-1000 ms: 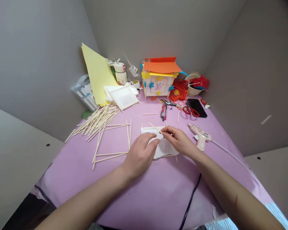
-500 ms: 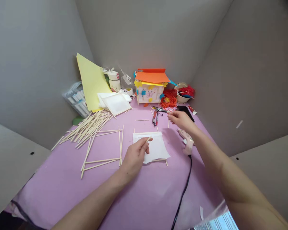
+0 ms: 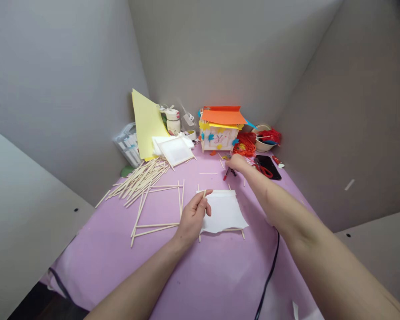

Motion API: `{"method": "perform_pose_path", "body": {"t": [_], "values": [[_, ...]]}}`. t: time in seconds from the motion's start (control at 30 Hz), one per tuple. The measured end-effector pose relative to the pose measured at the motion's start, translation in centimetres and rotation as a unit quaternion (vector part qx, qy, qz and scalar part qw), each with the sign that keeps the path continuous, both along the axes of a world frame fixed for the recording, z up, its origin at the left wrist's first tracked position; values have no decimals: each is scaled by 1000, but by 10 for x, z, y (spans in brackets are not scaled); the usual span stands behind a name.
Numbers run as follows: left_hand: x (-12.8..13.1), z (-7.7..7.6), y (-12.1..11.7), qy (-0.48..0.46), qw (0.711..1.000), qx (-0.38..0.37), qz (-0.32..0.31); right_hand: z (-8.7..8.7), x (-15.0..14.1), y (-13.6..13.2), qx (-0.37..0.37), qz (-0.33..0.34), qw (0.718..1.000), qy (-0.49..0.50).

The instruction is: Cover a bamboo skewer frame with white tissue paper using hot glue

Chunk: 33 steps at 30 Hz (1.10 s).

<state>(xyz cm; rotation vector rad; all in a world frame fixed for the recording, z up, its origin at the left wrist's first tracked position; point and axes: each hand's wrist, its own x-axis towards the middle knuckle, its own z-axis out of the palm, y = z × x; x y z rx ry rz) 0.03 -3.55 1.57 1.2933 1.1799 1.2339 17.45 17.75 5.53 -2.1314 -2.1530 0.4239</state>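
On the pink-covered table (image 3: 220, 275), a loose pile of wooden sticks (image 3: 136, 180) lies toward the far left corner. Near the front middle, a white paper sheet (image 3: 225, 213) rests over crossed sticks (image 3: 233, 230). The left hand (image 3: 193, 218) pinches one stick (image 3: 204, 194) between thumb and fingers beside the sheet. The right hand (image 3: 236, 162) reaches toward the far edge, fingers curled; whether they hold anything cannot be told.

In front of the paper (image 3: 224, 212), the pink cloth (image 3: 200, 284) gives a hand room to pass, as far as the black cord (image 3: 270, 275) on the right. Left of the paper, the left hand (image 3: 193, 218) and a stick frame (image 3: 156, 226) block the way. To its right, the right arm (image 3: 273, 195) reaches across, and beyond it stands the paper house (image 3: 220, 133).
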Motion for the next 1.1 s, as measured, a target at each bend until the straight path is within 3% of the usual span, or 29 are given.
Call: {"method": "perform_pose_path", "body": {"t": [0.2,0.3,0.37,0.5,0.63,0.67,0.7,0.8,0.83,0.9,1.0,1.03,1.1], "values": [[-3,0,2,-81,997,-2,-7,48,43,-40,38,-2,994,106],[-5,-1,4,-82,996,17,7,58,63,-74,49,27,982,181],[-8,3,6,-64,996,38,39,58,74,-100,33,74,951,297],[-10,24,8,21,986,119,116,43,79,-155,-37,191,840,506],[-2,43,2,61,986,148,38,25,66,-196,-76,287,722,625],[1,44,0,51,989,139,14,23,62,-204,-74,297,713,631],[5,43,-3,37,991,128,0,21,57,-210,-62,298,721,622],[14,35,-7,-7,995,97,-5,15,45,-222,8,261,772,580],[17,32,-8,-16,996,89,-6,11,41,-224,24,246,776,580],[22,29,-10,-29,997,76,-17,-1,33,-227,11,237,752,615],[29,28,-13,-50,996,59,-47,-21,22,-228,-84,267,698,659],[31,29,-15,-59,995,54,-59,-27,19,-228,-107,279,689,660],[35,31,-18,-74,994,48,-69,-33,16,-227,-108,290,698,646]]}}
